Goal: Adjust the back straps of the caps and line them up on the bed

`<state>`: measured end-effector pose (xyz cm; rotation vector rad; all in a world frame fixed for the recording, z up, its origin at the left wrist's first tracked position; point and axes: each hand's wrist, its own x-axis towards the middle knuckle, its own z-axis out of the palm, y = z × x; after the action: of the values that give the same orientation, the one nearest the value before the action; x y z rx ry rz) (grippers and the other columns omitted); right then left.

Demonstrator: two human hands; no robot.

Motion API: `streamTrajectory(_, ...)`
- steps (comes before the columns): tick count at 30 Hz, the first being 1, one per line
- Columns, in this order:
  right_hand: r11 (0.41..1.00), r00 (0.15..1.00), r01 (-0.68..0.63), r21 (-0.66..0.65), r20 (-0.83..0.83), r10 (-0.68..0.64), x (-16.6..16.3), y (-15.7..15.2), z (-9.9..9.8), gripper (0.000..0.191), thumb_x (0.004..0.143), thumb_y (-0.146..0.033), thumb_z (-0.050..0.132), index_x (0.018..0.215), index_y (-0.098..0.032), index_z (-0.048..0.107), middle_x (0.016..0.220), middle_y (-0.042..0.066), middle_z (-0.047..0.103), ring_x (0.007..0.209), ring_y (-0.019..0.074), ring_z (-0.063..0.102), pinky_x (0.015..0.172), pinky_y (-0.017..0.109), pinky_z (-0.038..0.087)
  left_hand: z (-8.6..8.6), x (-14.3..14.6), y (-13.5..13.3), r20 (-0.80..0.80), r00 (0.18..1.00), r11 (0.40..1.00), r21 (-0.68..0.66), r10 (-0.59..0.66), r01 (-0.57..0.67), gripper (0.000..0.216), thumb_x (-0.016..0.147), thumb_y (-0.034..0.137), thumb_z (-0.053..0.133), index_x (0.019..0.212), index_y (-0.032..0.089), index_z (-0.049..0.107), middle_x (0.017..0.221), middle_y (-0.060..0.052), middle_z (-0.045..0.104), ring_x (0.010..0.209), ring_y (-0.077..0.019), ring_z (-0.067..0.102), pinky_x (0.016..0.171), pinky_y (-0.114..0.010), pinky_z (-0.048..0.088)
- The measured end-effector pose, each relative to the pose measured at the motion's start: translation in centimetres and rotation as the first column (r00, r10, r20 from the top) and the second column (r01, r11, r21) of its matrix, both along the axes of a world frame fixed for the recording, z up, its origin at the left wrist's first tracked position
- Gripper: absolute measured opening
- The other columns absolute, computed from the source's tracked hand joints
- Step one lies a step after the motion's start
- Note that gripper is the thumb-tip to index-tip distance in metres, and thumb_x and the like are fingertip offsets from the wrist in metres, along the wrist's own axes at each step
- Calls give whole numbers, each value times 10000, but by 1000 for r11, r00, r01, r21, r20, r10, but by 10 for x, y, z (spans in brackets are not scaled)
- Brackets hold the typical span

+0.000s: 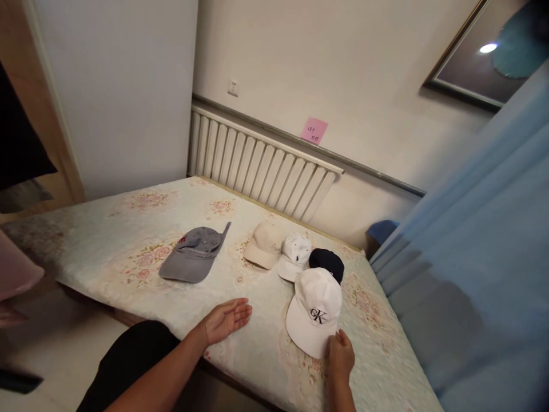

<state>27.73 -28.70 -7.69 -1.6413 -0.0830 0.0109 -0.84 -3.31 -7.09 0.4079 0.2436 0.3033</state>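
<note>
My right hand (342,356) grips the right side of a white baseball cap (319,292) with black letters on its front. That cap is held up toward me and partly covers a navy cap (328,262) behind it. My left hand (228,320) is open, palm turned sideways, over the near edge of the bed, touching no cap. Beyond it, a smaller white cap (297,250) with a dark emblem sits beside a beige cap (262,243). Farther left lies a grey cap (195,254), its strap end sticking up.
The caps are on a bed with a floral cover (386,366). A white radiator (261,163) and a wall with a pink note (314,131) stand behind it. Blue curtains (484,240) hang at the right. Part of another person's pink garment (17,266) shows at the left edge.
</note>
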Motion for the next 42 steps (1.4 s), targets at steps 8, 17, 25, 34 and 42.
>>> streamTrajectory(8, 937, 980, 134, -322, 184, -77, -65, -4, 2, 388, 658, -341, 493, 984, -176, 623, 1032, 137, 666, 1011, 326, 570, 909, 456, 387, -1, 1, 0, -5, 1000, 1000, 6, 1, -1, 207, 846, 207, 611, 1026, 106, 634, 995, -123, 691, 940, -197, 658, 927, -338, 443)
streamTrajectory(17, 852, 734, -251, -460, 483, 477, -138, 44, -21, 263, 833, -244, 407, 942, -178, 637, 934, 109, 683, 901, 226, 628, 829, 347, 475, 2, 0, -2, -4, 1000, 1000, 9, 4, -4, 203, 852, 219, 599, 1020, 108, 629, 996, -127, 692, 933, -196, 660, 899, -332, 447)
streamTrajectory(25, 822, 658, -216, -527, 543, 521, -142, 58, -38, 248, 848, -183, 389, 933, -158, 620, 902, 105, 668, 873, 218, 629, 823, 342, 484, 6, -2, -7, -21, 999, 999, 21, 28, -27, 213, 839, 226, 614, 1018, 109, 622, 968, -128, 701, 922, -202, 670, 881, -331, 455)
streamTrajectory(34, 804, 531, -146, -577, 640, 556, -138, 57, -46, 214, 824, -138, 411, 934, -164, 593, 857, 85, 643, 830, 215, 614, 787, 332, 481, 18, -57, 23, -227, 930, 957, 76, 289, -279, 164, 824, 183, 623, 953, 85, 602, 934, -179, 703, 885, -246, 693, 831, -353, 519)
streamTrajectory(42, 805, 461, -95, -586, 691, 557, -137, 58, -46, 202, 816, -131, 404, 909, -173, 579, 809, 70, 625, 781, 213, 608, 750, 332, 483, 16, -94, 76, -373, 669, 747, 112, 643, -656, 68, 871, 109, 515, 923, 132, 553, 893, -131, 684, 832, -206, 699, 805, -329, 557)
